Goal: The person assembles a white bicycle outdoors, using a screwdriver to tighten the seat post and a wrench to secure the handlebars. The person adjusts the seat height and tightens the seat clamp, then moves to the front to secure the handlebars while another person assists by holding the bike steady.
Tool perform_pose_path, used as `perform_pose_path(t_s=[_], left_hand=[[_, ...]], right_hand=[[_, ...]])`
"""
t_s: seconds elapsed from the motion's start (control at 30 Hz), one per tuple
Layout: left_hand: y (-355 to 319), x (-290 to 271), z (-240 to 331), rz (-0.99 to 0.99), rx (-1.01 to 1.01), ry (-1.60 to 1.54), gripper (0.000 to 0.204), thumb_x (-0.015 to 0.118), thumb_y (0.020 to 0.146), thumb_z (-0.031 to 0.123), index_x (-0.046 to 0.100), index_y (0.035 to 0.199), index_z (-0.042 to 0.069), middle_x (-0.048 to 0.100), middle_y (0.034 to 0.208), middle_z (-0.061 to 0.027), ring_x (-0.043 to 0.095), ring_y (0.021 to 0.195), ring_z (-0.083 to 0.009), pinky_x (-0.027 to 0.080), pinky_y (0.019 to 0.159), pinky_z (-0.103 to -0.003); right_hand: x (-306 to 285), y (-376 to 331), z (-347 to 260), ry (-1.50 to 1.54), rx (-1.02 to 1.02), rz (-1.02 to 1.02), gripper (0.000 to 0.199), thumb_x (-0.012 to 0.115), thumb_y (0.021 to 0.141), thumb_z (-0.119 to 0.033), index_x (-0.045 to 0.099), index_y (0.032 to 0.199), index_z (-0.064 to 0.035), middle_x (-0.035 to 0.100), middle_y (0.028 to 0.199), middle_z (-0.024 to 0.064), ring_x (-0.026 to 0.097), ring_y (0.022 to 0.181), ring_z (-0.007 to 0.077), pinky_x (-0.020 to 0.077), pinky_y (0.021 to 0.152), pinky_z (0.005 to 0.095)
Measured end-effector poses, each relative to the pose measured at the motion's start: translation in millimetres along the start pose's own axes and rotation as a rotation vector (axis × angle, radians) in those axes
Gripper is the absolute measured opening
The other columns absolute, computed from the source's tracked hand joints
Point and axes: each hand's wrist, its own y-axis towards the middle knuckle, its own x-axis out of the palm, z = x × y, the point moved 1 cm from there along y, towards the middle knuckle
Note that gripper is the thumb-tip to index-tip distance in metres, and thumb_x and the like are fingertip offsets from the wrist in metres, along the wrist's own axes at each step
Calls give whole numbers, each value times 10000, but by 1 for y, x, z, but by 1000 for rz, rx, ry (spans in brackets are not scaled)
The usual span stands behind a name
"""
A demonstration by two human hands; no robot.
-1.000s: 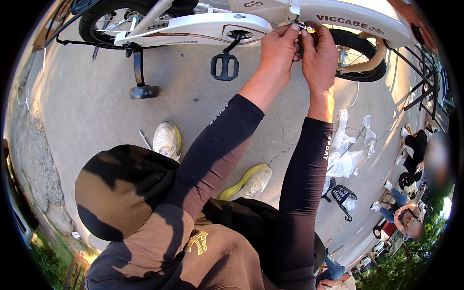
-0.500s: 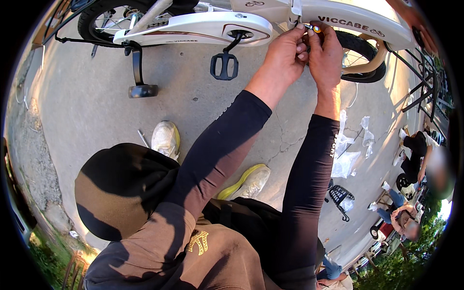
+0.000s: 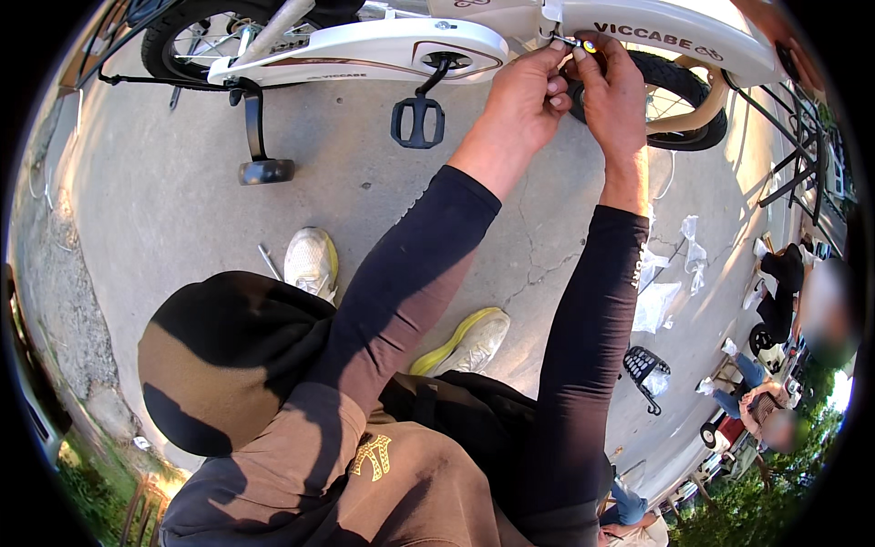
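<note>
Dial counts, head view. Hands: 2, left hand (image 3: 524, 96) and right hand (image 3: 620, 100), 1 o'clock. Bicycle (image 3: 365, 53): 1, 12 o'clock; on it, visible pedal (image 3: 437, 123): 1; training wheel (image 3: 266, 172): 1, 10 o'clock. Wearer's shoes (image 3: 311, 260): 2, 9 and 5. Black basket (image 3: 645, 366): 1, 4 o'clock. Clear plastic pieces (image 3: 656, 306): at least 2, 3 o'clock.
</note>
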Motion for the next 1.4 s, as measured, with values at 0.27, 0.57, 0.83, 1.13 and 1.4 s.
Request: perform_pose_path(t_s=[0.27, 0.57, 0.83, 1.13, 1.4], left_hand=[[1, -2, 6, 23, 1, 94, 130, 682, 931, 166, 580, 881, 103, 386, 686, 60, 353, 573, -60, 282, 486, -224], [-1, -4, 10, 243, 379, 629, 270, 762, 827, 206, 654, 925, -21, 580, 694, -34, 506, 563, -149, 425, 532, -305], [3, -7, 14, 340, 902, 1108, 259, 782, 746, 164, 704, 906, -24, 686, 698, -157, 685, 653, -270, 527, 636, -357], [14, -21, 17, 257, 1234, 1378, 257, 691, 846, 174, 692, 1002, -30, 657, 736, -187, 654, 653, -291, 511, 646, -376], [7, -13, 1, 122, 513, 666, 276, 735, 823, 168, 702, 978, -59, 688, 765, -109, 609, 556, -205, 493, 546, -315]], right_hand=[[-2, 1, -9, -119, -30, -17, 241, 585, 963, -119, 617, 1160, 17, 710, 910, 115, 686, 806, 164, 528, 741, 290], [12, -6, -17, -207, -52, 132, 233, 614, 954, -127, 620, 1138, 15, 719, 923, 116, 700, 806, 168, 534, 737, 288], [15, -4, -18, -201, -76, 206, 222, 637, 936, -121, 640, 1122, 0, 728, 956, 142, 724, 860, 204, 549, 768, 309], [17, -7, -26, -133, -184, 255, 227, 596, 874, 15, 642, 1097, 20, 657, 1029, 207, 657, 893, 331, 516, 787, 397], [13, -6, -42, -309, -357, 221, 160, 566, 864, 38, 628, 1011, 32, 649, 916, 227, 630, 860, 413, 504, 761, 435]])
